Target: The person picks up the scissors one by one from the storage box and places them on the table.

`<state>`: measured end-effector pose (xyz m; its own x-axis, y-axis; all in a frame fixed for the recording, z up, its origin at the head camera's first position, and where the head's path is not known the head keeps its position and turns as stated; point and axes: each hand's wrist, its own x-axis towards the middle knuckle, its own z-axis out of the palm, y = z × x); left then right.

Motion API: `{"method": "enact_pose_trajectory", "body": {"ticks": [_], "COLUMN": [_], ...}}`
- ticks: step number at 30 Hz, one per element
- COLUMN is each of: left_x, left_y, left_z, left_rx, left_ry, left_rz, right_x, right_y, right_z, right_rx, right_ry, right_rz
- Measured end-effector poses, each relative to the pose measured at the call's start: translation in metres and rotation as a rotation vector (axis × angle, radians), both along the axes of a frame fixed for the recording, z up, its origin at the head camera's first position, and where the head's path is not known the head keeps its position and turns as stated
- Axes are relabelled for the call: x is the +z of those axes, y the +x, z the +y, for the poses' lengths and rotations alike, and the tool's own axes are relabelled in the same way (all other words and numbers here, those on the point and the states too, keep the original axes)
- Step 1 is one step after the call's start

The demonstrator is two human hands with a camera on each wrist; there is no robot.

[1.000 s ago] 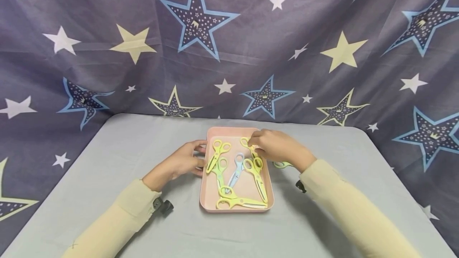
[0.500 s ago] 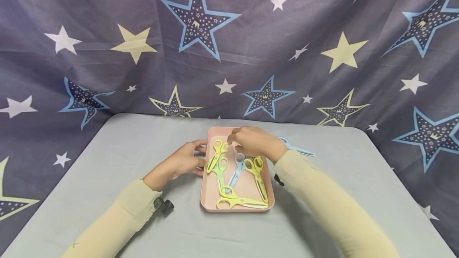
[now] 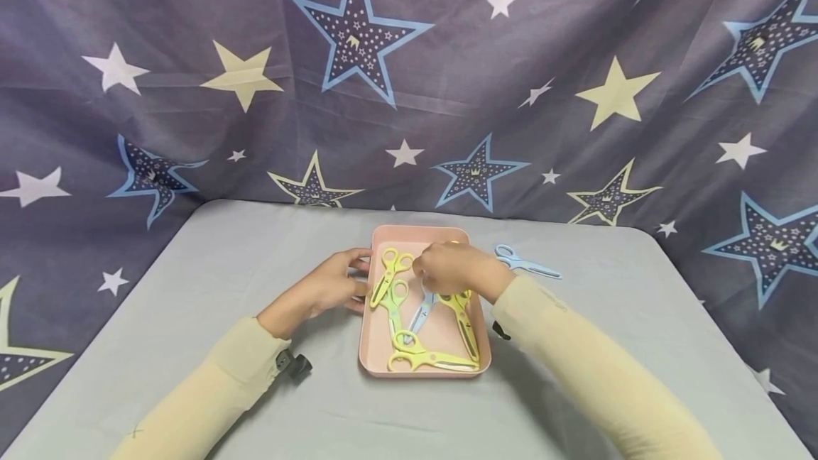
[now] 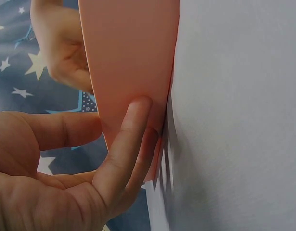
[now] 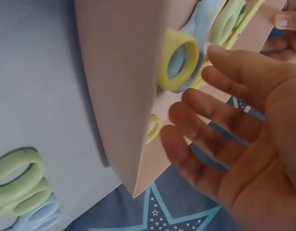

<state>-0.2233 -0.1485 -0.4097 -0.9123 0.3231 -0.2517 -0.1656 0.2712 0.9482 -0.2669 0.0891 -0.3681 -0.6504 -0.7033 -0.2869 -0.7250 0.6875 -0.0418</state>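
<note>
A shallow pink tray (image 3: 439, 332) holds several pairs of craft scissors. Inside are yellow scissors (image 3: 387, 277) at the upper left, green scissors (image 3: 394, 311) below them and blue scissors (image 3: 420, 316) in the middle. Yellow scissors (image 3: 465, 321) lie at the right, and another yellow pair (image 3: 441, 360) crosses the near end. My left hand (image 3: 332, 281) touches the tray's left outer wall with extended fingers. Over the tray's far half hovers my right hand (image 3: 455, 267), fingers loosely bent with nothing visible between them; it hides the blue scissors' handles and most of a far-right yellow pair.
On the grey table right of the tray lie blue scissors (image 3: 520, 262). The right wrist view shows green scissors (image 5: 37, 163) beside them, which the right forearm covers in the head view. A star-patterned curtain (image 3: 409, 77) hangs behind the table.
My right hand has moved left from the tray's right side, then slightly nearer over the blue scissors. The blue scissors on the table have come into view. The left hand stays put.
</note>
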Motion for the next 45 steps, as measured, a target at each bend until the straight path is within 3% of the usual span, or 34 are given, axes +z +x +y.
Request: {"method": "enact_pose_trajectory", "body": {"ticks": [5, 14, 25, 37, 40, 45], "left_x": [0.001, 0.001, 0.004, 0.004, 0.004, 0.002], "left_y": [0.000, -0.002, -0.001, 0.000, 0.000, -0.001], "left_z": [0.000, 0.000, 0.001, 0.000, 0.000, -0.001], "left_rx": [0.000, -0.002, -0.010, -0.008, -0.006, -0.006], "left_ry": [-0.009, -0.018, -0.009, -0.004, -0.005, -0.008], "left_rz": [0.001, 0.007, 0.000, -0.001, -0.005, -0.009], "right_x": [0.003, 0.002, -0.005, -0.012, -0.010, -0.006], "right_y": [0.011, 0.026, 0.031, 0.022, 0.024, 0.030], "right_z": [0.008, 0.012, 0.009, -0.005, -0.002, 0.006], "right_rx": [-0.045, -0.145, -0.050, 0.152, 0.138, 0.035], "right_ry": [0.022, 0.067, -0.009, -0.153, -0.177, -0.171], "right_rz": [-0.032, 0.008, 0.051, 0.112, 0.105, 0.155]}}
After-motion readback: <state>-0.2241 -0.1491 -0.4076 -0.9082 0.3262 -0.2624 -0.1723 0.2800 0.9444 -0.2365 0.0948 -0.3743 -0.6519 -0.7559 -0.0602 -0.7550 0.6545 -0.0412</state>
